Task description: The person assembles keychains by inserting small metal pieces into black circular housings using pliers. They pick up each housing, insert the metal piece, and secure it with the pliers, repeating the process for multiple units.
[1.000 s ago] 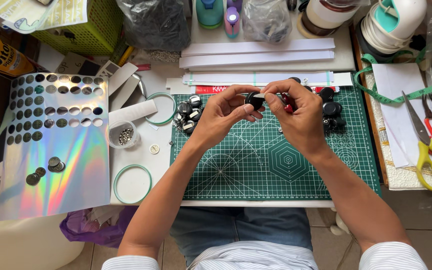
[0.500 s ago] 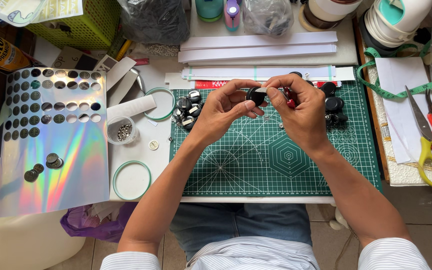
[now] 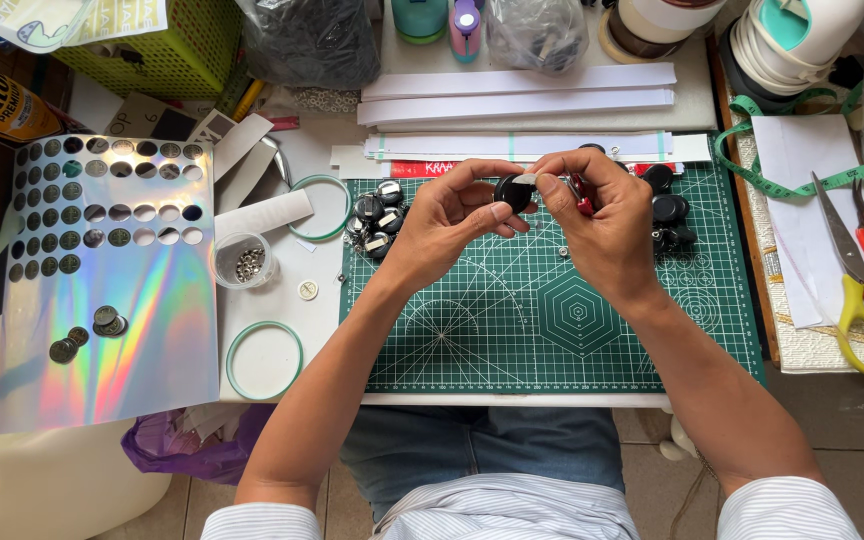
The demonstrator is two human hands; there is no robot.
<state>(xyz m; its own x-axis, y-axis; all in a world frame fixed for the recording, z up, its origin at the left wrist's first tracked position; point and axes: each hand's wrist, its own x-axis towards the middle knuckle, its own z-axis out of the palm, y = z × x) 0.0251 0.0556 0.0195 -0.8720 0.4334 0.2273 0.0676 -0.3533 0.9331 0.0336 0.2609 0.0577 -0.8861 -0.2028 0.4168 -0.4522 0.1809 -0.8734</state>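
My left hand (image 3: pixel 442 215) has kept pinching the black round button (image 3: pixel 512 192). My right hand (image 3: pixel 607 215) now presses a small pale strip (image 3: pixel 526 179) onto its top edge, so sticking has begun.

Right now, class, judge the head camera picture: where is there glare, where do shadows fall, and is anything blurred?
Head view: even daylight, sharp throughout; rainbow glare streaks the holographic sheet; soft, faint shadows under the left hand and right hand on the green cutting mat; the black disc between the fingertips shows little detail.
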